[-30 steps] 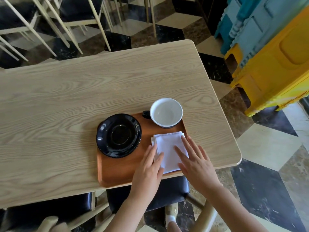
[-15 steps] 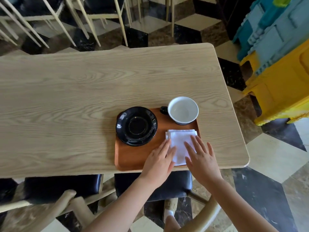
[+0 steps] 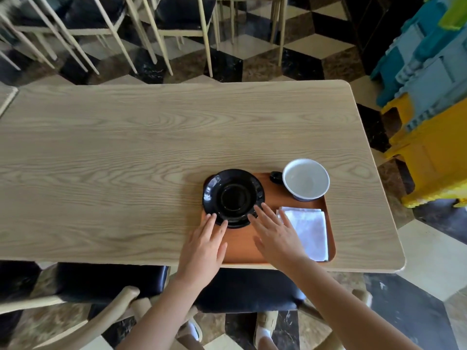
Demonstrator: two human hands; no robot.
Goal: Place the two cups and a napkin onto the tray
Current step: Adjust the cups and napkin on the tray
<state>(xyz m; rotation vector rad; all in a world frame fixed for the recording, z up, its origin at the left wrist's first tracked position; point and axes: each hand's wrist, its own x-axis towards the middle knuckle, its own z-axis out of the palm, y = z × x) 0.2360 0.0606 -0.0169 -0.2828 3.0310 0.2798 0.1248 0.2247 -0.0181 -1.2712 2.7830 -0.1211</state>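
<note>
A brown tray lies at the near right of the wooden table. On its left half sits a black cup, overhanging the tray's left edge. At its far right stands a cup with a white inside and a dark handle. A folded white napkin lies flat on the tray's near right. My left hand and my right hand are flat with fingers spread. Their fingertips touch the near rim of the black cup. Neither holds anything.
The table stretches left and far from the tray. Dark-cushioned chairs stand under its near edge, and more chairs beyond its far side. Yellow and blue plastic crates are stacked at the right.
Both hands have left the napkin and moved left to the near rim of the black cup. The napkin stays on the tray. The camera view has shifted.
</note>
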